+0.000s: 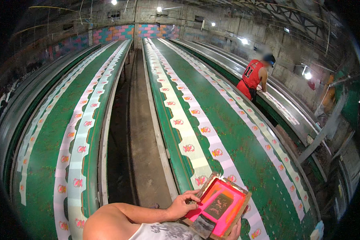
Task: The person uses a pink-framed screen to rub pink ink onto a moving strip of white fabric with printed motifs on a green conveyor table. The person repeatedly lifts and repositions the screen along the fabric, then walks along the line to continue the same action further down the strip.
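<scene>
- Workshop: a block wall with a painted brick band (116,33) is closing off the far end; lamps are glowing overhead.
- Surfaces: a left green table (54,148) and a right green table (220,116) are running lengthwise, an aisle (144,156) lying between; pale scalloped strips (196,162) with repeated reddish-orange prints are lying along both.
- Screen-printing frame (247,199): is sitting tilted over the near part of the right table; pink-red ink is surrounding its dark mesh window; a dark flat block (203,226) is resting at its lower end.
- Left hand (183,206): fingers are bending at the frame's left edge; cannot tell whether gripping.
- Right hand (235,231): is gripping the frame's lower right side, partly hidden.
- Co-worker in red (252,76): is leaning over a dark table at right.
</scene>
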`<control>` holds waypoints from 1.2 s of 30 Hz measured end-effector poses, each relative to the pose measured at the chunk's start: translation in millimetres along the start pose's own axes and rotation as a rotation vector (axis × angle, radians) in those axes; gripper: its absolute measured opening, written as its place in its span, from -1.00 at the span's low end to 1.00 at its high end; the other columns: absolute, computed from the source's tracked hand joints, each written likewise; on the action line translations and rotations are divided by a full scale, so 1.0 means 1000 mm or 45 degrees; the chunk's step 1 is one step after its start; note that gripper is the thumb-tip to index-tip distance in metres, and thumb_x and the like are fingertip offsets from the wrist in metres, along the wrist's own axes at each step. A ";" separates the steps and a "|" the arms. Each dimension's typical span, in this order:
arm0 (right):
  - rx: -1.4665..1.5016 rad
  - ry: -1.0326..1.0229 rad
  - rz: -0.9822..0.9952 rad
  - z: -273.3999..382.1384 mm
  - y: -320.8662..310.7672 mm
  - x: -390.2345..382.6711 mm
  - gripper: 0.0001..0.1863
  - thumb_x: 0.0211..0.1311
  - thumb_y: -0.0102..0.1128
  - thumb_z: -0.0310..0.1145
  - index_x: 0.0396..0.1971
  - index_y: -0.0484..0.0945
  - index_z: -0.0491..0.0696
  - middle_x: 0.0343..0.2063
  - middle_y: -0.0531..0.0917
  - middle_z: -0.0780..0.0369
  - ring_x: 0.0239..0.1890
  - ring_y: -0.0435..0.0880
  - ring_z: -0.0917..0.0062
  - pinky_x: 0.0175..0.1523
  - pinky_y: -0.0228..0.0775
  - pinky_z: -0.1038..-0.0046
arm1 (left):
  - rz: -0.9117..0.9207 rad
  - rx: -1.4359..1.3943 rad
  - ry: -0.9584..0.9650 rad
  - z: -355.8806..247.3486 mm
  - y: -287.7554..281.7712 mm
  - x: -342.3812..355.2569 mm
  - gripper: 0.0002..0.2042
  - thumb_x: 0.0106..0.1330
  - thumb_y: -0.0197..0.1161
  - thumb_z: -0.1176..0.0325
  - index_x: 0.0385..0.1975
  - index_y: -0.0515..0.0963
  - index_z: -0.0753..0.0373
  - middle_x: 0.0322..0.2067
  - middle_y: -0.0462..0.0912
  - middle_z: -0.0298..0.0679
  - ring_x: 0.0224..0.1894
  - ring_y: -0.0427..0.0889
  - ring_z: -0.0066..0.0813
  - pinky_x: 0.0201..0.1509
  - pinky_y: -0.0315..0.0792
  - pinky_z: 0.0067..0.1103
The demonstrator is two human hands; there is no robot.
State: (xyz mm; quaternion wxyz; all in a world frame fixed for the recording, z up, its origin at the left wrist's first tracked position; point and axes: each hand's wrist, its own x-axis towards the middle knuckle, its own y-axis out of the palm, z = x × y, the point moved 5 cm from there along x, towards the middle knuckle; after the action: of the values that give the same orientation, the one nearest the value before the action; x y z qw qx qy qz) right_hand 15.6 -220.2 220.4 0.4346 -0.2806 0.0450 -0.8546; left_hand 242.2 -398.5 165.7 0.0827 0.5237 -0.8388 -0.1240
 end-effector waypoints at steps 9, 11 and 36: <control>0.354 0.269 -0.076 0.024 0.175 0.112 -0.22 0.67 0.14 0.06 0.54 0.36 -0.29 0.45 0.51 -0.16 0.42 0.59 -0.05 0.49 0.44 0.02 | 0.042 0.080 0.151 -0.049 -0.146 0.129 -0.80 0.40 0.46 0.49 -0.01 0.78 0.22 0.57 0.38 0.06 0.30 0.59 -0.45 0.40 0.47 -0.43; 0.370 0.281 -0.068 0.033 0.211 0.132 -0.21 0.66 0.15 0.06 0.55 0.35 -0.29 0.45 0.51 -0.15 0.41 0.59 -0.04 0.48 0.44 0.03 | 0.033 -0.064 0.105 -0.057 -0.172 0.147 -0.79 0.39 0.45 0.45 -0.01 0.78 0.24 0.57 0.38 0.05 0.20 0.59 -0.53 0.31 0.48 -0.49; 0.533 0.363 -0.206 0.040 0.348 0.211 -0.16 0.62 0.22 0.05 0.59 0.28 -0.28 0.42 0.56 -0.04 0.36 0.65 0.13 0.45 0.50 0.11 | 0.160 0.005 -0.011 -0.106 -0.276 0.270 -0.80 0.47 0.40 0.47 0.04 0.76 0.22 0.59 0.29 0.10 0.47 0.46 -0.33 0.49 0.37 -0.40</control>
State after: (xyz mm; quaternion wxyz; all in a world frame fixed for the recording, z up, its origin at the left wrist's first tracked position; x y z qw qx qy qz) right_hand 188.1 -591.2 235.3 0.4026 -0.0640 -0.0947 -0.9082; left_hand 389.6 -770.4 188.0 0.0857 0.4695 -0.8706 -0.1193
